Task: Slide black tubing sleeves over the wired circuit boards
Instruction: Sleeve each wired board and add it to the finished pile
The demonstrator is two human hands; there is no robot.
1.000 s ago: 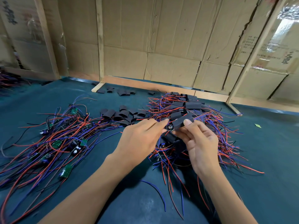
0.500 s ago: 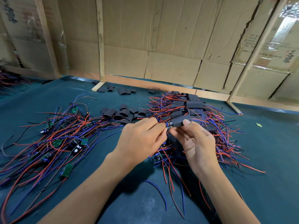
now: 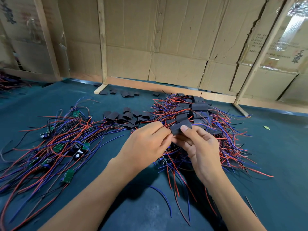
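Note:
My right hand (image 3: 200,149) pinches a black tubing sleeve (image 3: 179,128) between thumb and fingers above the right pile. My left hand (image 3: 146,144) meets it from the left, fingertips curled at the sleeve's open end; the board inside is hidden. Red and blue wires (image 3: 173,177) hang down from between my hands. Bare wired circuit boards (image 3: 58,147) lie in a tangle on the left. Loose black sleeves (image 3: 126,116) sit in a heap at the middle. Sleeved boards (image 3: 199,107) lie piled behind my hands.
The green table mat (image 3: 275,147) ends at a wooden frame (image 3: 166,88) backed by cardboard. A few stray sleeves (image 3: 124,93) lie by the frame's foot. More wires (image 3: 10,82) lie at the far left edge. A small green scrap (image 3: 266,127) lies at the right.
The small dark end of the board that showed at the sleeve's left mouth is now hidden by the sleeve and my left fingers. Both hands have drawn closer together.

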